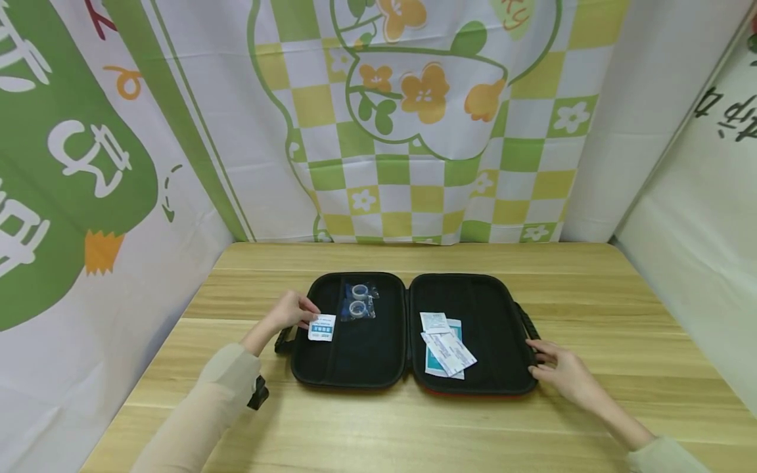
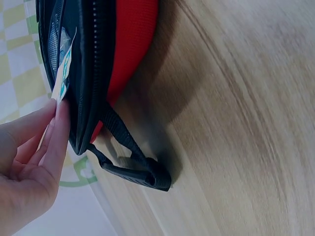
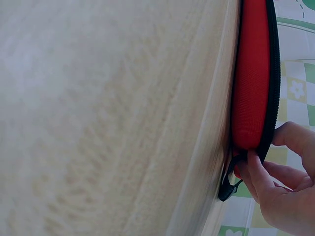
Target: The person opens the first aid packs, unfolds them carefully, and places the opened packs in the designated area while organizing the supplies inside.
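Observation:
A red zippered case with a black lining (image 1: 378,358) lies unfolded on the table, its two halves side by side. My left hand (image 1: 291,310) pinches a small white and blue packet (image 1: 322,328) by its edge, over the outer side of the left half. That packet (image 2: 64,73) appears nearly edge-on in the left wrist view. My right hand (image 1: 562,373) grips the right half's outer rim beside the handle. In the right wrist view, fingers (image 3: 258,172) lie against the red shell (image 3: 251,73) and the thumb is at the zipper edge.
Two tape rolls (image 1: 359,301) in clear wrappers sit in the left half. Several flat white and teal packets (image 1: 451,351) overlap in the right half. Black handles (image 1: 528,323) stick out at both outer sides. A patterned curtain (image 1: 408,197) hangs behind the wooden table (image 1: 378,433).

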